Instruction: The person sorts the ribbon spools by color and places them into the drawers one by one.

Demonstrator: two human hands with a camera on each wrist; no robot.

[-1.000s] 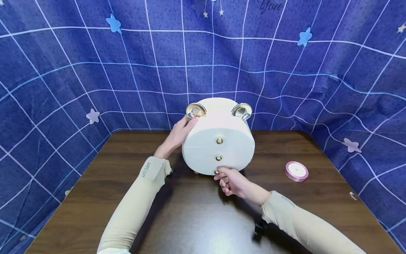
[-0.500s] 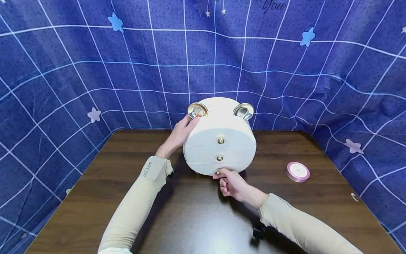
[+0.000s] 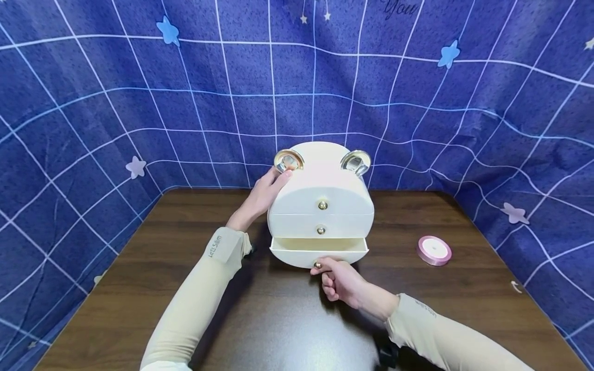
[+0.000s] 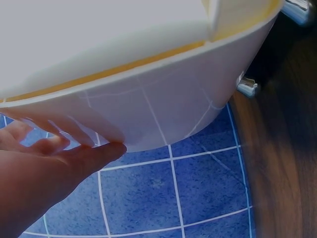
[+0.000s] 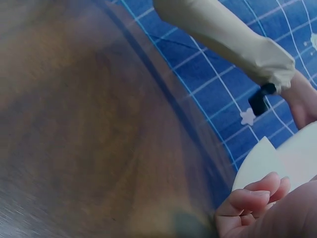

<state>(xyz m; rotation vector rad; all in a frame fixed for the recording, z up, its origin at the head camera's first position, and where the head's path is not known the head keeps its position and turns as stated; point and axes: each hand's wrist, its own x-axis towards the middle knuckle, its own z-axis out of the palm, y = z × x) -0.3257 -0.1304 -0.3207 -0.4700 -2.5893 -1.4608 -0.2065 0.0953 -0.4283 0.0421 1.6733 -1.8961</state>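
A white clock-shaped drawer box [image 3: 320, 175] stands on the table, with gold-coloured bells at its top corners. Its lowest drawer [image 3: 294, 256] is pulled partway out and its pale inside shows, while the two drawers above sit flush. My right hand [image 3: 343, 282] pinches the small gold knob [image 3: 317, 265] of that lowest drawer, its other fingers curled in. With fingers extended, my left hand [image 3: 262, 197] rests against the box's left side just below the left bell [image 3: 289, 161]. In the left wrist view, fingertips [image 4: 116, 148] press on the smooth white side wall.
To the right on the dark wooden table [image 3: 195, 226] lies a roll of pink ribbon [image 3: 434, 251]. A blue cloth [image 3: 223, 67] with white grid lines and stars hangs behind and around the table. The right bell [image 3: 356, 163] sticks up from the box's top right.
The lowest drawer, flush half a second ago, has slid out toward me with my right hand on its knob. My left hand has stayed on the box's side.
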